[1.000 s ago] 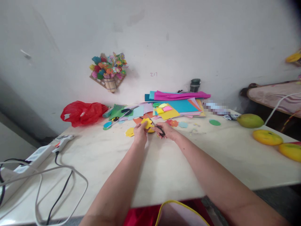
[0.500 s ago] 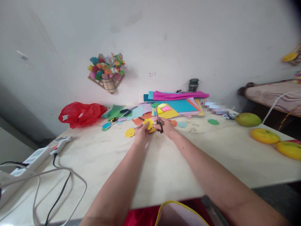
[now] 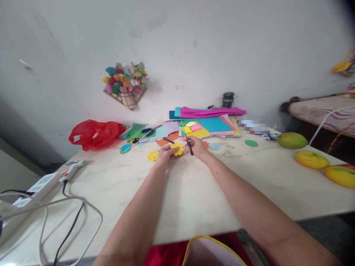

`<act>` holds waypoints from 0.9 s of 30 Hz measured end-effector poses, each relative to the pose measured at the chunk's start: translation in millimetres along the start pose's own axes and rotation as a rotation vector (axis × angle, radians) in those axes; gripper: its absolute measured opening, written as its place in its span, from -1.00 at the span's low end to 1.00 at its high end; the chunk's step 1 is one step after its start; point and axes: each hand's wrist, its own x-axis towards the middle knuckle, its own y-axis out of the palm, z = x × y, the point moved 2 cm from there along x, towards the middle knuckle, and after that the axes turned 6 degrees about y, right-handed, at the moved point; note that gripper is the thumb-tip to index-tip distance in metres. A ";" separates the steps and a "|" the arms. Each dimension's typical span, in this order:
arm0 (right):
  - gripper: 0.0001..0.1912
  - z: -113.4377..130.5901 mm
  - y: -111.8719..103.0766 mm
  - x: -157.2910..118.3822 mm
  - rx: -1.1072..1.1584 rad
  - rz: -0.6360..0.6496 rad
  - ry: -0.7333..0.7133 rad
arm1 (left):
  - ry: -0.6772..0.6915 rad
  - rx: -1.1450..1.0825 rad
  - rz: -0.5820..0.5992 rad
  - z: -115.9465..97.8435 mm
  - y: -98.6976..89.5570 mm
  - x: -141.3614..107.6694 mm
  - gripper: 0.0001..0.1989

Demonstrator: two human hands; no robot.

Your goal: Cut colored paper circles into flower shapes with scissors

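Note:
Between the thumb and fingers of my left hand [image 3: 164, 154] is a yellow paper flower [image 3: 177, 149] with a scalloped edge. My right hand [image 3: 196, 147] grips a pair of scissors [image 3: 189, 144] by dark handles, the blades pointing up and away from me, just right of the flower and apart from it. A second yellow paper flower [image 3: 152, 156] lies on the table left of my left hand. Beyond my hands are a dark pencil-like stick [image 3: 168, 140] and an orange paper sheet [image 3: 163, 142]. Small paper scraps lie right of my right hand.
Stacked coloured paper [image 3: 216, 125] lies along the wall, with a dark cup [image 3: 228, 99] behind. A red plastic bag [image 3: 95, 133] and another pair of scissors [image 3: 146, 133] are at the left. Mangoes [image 3: 312, 159] sit at the right edge. A power strip [image 3: 36, 190] and cables occupy the left side.
The yellow flower in my left hand has shifted slightly right and down and turned. The scissors in my right hand have tilted, their tips swinging left.

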 end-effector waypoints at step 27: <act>-0.70 -3.5 6.6 -16.4 -0.125 0.381 0.123 | 0.120 -0.332 -0.305 -4.7 13.6 -2.5 -0.78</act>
